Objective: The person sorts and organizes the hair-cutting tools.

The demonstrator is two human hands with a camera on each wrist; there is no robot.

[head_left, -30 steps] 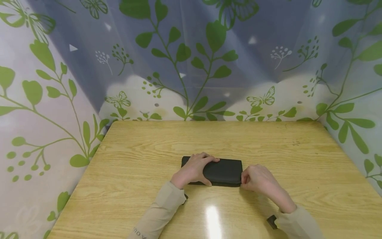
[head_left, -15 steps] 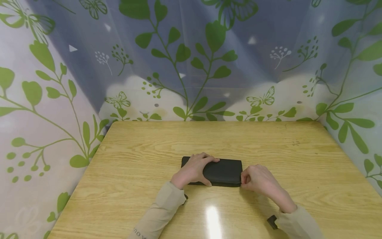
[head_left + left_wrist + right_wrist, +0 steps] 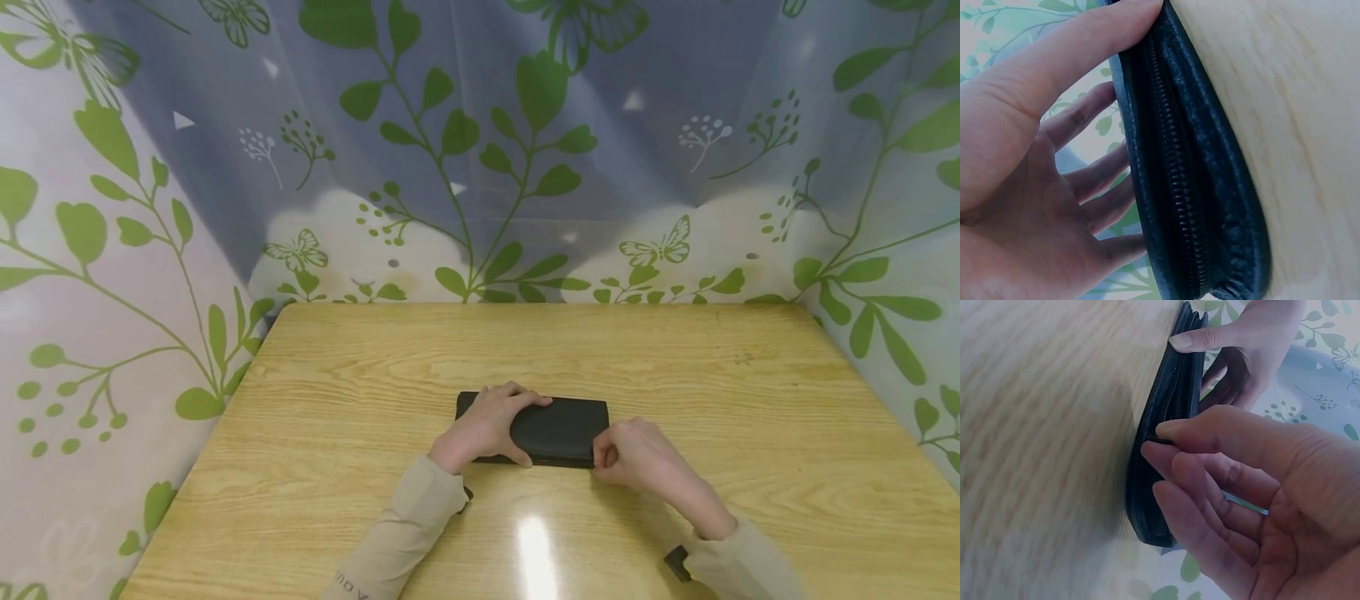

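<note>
A long black zip wallet lies flat on the wooden table. My left hand spans its left half and holds it, fingers over the top and thumb at the near edge. Dark zip teeth run along that edge in the left wrist view. At the near right corner, my right hand pinches a small dark zip pull between thumb and forefinger. Its other fingers are curled loosely. The fingers hide most of the pull.
A curtain printed with green leaves and butterflies stands behind the table and along both sides. A bright light reflection shows on the near part of the tabletop.
My right hand has moved slightly left, round the wallet's right end to its near corner, within the last half second. The left hand and the wallet have stayed in place.
</note>
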